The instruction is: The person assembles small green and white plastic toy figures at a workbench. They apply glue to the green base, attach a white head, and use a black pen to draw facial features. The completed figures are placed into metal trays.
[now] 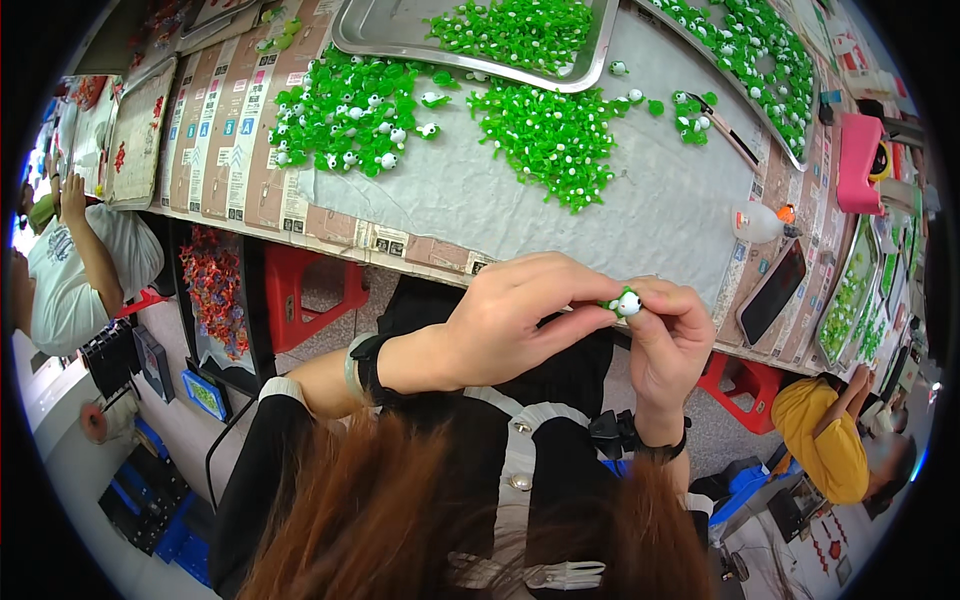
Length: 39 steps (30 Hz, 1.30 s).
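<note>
A small green plastic figure with a round white, dark-spotted head (pixel 628 303) is pinched between both hands, just off the table's near edge. My left hand (pixel 510 315) grips its green side between thumb and fingertips. Thumb and forefinger of my right hand (pixel 668 340) close on the white side. Beyond the hands, on a grey sheet (pixel 420 205), lies a pile of green pieces with small white parts (pixel 550 140). Left of it is a heap of similar figures with white heads (pixel 345 115). A few more figures (pixel 692 118) lie to the right, beside a slim pointed tool (pixel 728 130).
Metal trays (pixel 598 65) of green pieces stand at the back. On the right are a small clear bottle (pixel 760 222), a phone (pixel 772 292) and a pink tape dispenser (pixel 858 165). Red stools (pixel 290 300) stand under the table. People sit at both sides, one in a yellow shirt (pixel 820 445).
</note>
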Motion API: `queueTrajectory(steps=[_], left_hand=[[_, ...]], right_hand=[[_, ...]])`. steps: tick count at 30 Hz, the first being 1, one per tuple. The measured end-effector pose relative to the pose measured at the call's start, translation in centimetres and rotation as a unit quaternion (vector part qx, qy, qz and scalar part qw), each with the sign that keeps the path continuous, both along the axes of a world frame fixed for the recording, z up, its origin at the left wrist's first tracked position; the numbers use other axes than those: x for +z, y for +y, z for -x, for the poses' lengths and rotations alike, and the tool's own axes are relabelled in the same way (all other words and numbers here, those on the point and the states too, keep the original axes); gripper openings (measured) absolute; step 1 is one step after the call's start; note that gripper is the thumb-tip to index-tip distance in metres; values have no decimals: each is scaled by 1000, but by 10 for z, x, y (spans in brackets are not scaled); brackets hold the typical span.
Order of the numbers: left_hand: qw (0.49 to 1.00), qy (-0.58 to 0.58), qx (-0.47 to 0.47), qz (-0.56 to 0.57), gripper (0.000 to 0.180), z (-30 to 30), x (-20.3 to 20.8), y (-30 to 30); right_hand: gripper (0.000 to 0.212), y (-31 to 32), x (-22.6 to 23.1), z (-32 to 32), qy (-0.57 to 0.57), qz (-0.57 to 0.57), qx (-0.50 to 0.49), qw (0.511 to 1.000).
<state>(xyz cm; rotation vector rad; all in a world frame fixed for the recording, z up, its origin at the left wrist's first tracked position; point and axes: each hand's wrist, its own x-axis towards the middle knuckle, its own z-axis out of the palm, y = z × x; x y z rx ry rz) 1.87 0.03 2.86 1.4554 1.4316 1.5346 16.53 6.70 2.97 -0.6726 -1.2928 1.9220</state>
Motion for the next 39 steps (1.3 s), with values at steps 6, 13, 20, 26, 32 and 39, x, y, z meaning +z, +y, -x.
queueTrajectory(steps=[6, 13, 20, 26, 32, 39], left_hand=[[999, 21, -3, -24, 20, 0, 0, -1], [1000, 17, 0, -16, 20, -2, 0, -3], [1000, 24, -5, 5, 18, 0, -1, -4], [999, 18, -11, 24, 17, 0, -1, -4], [999, 19, -16, 36, 16, 1, 1, -4], [997, -4, -3, 79, 18, -1, 0, -5]], right_hand=[[13, 3, -2, -1, -4, -48, 9, 999], [13, 0, -2, -2, -17, -54, 10, 998], [11, -3, -3, -2, -27, -39, 1, 999], [11, -3, -5, -3, -32, -35, -2, 999], [10, -4, -5, -3, -41, -32, -5, 999], [10, -2, -3, -4, -73, 1, -10, 997]])
